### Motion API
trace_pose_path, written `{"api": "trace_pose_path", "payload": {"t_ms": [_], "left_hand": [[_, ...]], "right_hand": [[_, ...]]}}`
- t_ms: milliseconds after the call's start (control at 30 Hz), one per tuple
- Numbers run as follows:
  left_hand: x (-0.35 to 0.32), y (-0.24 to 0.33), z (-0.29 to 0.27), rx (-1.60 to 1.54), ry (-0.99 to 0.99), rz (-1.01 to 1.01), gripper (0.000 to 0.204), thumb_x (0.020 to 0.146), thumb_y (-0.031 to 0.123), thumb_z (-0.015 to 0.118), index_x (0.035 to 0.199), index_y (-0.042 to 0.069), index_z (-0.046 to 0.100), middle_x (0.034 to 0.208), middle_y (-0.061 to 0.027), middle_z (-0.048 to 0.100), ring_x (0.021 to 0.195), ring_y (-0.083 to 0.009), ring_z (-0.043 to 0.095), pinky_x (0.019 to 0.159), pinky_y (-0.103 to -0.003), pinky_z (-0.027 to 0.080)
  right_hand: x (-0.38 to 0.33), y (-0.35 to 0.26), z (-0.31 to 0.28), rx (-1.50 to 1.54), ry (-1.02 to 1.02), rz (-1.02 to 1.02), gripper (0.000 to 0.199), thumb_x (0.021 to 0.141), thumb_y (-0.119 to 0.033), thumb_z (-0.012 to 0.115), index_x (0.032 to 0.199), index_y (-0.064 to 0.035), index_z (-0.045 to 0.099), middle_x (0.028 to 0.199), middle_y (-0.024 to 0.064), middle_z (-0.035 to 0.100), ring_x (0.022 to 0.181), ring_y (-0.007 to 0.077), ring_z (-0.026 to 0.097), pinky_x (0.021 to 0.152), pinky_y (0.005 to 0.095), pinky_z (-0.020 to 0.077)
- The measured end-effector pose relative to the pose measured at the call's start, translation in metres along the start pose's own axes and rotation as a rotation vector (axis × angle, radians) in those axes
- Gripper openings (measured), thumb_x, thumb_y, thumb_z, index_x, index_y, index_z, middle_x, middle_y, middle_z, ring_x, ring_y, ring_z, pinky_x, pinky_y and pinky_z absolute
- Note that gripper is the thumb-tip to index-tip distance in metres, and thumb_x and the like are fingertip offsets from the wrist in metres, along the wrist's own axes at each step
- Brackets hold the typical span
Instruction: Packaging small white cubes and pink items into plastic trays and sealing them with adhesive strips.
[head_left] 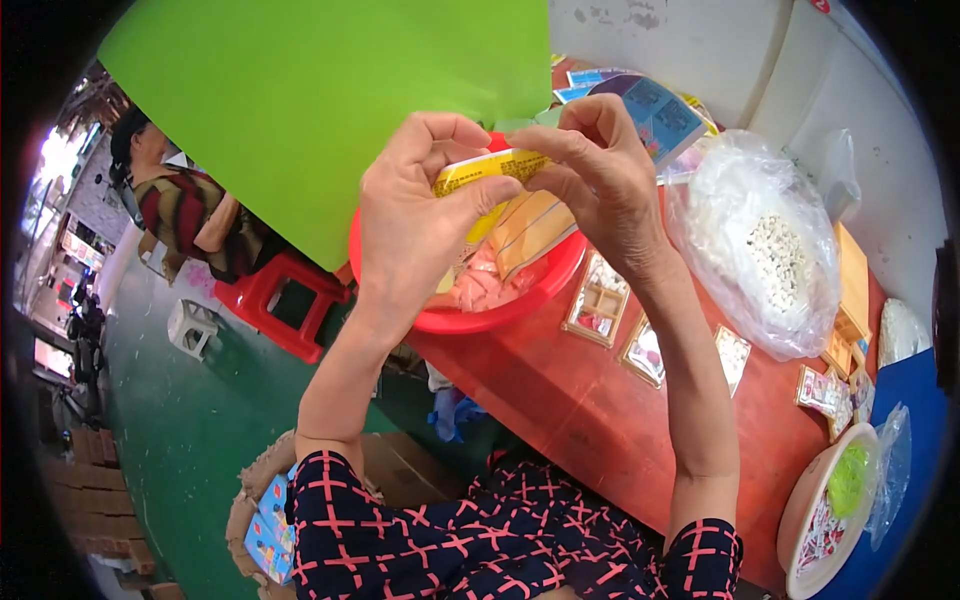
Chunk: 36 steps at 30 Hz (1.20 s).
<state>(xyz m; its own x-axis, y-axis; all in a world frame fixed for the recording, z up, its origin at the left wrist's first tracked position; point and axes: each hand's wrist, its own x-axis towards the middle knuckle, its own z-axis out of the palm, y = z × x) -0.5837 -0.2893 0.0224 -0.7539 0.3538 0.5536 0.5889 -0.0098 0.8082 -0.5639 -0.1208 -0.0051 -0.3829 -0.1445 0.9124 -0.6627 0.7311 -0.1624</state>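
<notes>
Both my hands are raised over a red basin, holding a yellow printed piece of card (480, 172) with a pale edge. My left hand (405, 215) pinches its left end between the thumb and curled fingers. At the other end, the thumb and fingers of my right hand (615, 185) close on it. The basin (470, 322) holds pinkish pieces (490, 287) and an orange-brown folded sheet with dark lines (535, 232). My hands and the card hide part of the basin.
On the red table (500, 375) lie small compartment trays (600, 298) and a clear bag of white bits (775, 255). A pale bowl (795, 535) stands at the near right. A large green panel (330, 100) rises behind. Left are a red stool (300, 345) and a seated person (185, 210).
</notes>
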Motion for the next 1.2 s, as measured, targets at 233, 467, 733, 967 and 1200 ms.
{"api": "trace_pose_path", "payload": {"t_ms": [233,467,733,967,1200], "left_hand": [[-0.020,-0.001,0.001,-0.074,0.041,0.028,0.025,0.071,-0.007,0.064,0.095,-0.005,0.057,0.082,-0.0072,0.063,0.075,-0.0100,0.060,0.065,-0.020,0.049],[-0.019,-0.002,-0.013,0.341,-0.002,0.240,0.014,0.068,-0.007,0.064,0.081,-0.003,0.063,0.072,-0.0057,0.063,0.063,-0.0085,0.058,0.058,-0.021,0.048],[-0.026,0.001,-0.038,0.229,0.046,0.214,0.007,0.076,-0.004,0.059,0.075,-0.003,0.053,0.078,-0.0077,0.061,0.068,-0.0084,0.053,0.061,-0.020,0.044],[-0.031,-0.008,-0.068,0.094,0.076,0.012,0.010,0.083,0.005,0.058,0.079,-0.002,0.052,0.080,-0.0057,0.060,0.073,-0.0070,0.051,0.068,-0.021,0.043],[-0.027,-0.013,-0.071,0.302,0.172,0.074,0.010,0.079,0.006,0.061,0.082,0.000,0.054,0.081,-0.0069,0.059,0.076,-0.0113,0.054,0.071,-0.024,0.042]], "right_hand": [[-0.011,-0.004,-0.007,0.107,-0.022,0.096,0.031,0.063,0.005,0.065,0.089,-0.0115,0.067,0.074,0.0009,0.037,0.070,0.0155,0.042,0.060,0.0238,0.0394],[-0.013,-0.002,-0.007,0.054,-0.102,0.083,0.026,0.063,0.005,0.066,0.084,-0.0092,0.066,0.076,0.0023,0.042,0.071,0.0158,0.044,0.061,0.0249,0.0404],[-0.010,0.015,-0.018,0.276,-0.140,0.313,0.043,0.068,0.007,0.063,0.107,-0.0061,0.050,0.084,0.0010,0.050,0.078,0.0097,0.052,0.069,0.0225,0.0437],[0.008,0.008,-0.013,0.468,-0.162,0.201,0.013,0.075,0.002,0.060,0.088,-0.0005,0.058,0.082,0.0043,0.057,0.077,0.0120,0.053,0.069,0.0233,0.0434],[0.010,-0.008,0.003,0.249,-0.112,0.178,0.012,0.068,0.005,0.061,0.078,-0.0004,0.058,0.071,0.0049,0.056,0.071,0.0159,0.053,0.063,0.0257,0.0429]]}}
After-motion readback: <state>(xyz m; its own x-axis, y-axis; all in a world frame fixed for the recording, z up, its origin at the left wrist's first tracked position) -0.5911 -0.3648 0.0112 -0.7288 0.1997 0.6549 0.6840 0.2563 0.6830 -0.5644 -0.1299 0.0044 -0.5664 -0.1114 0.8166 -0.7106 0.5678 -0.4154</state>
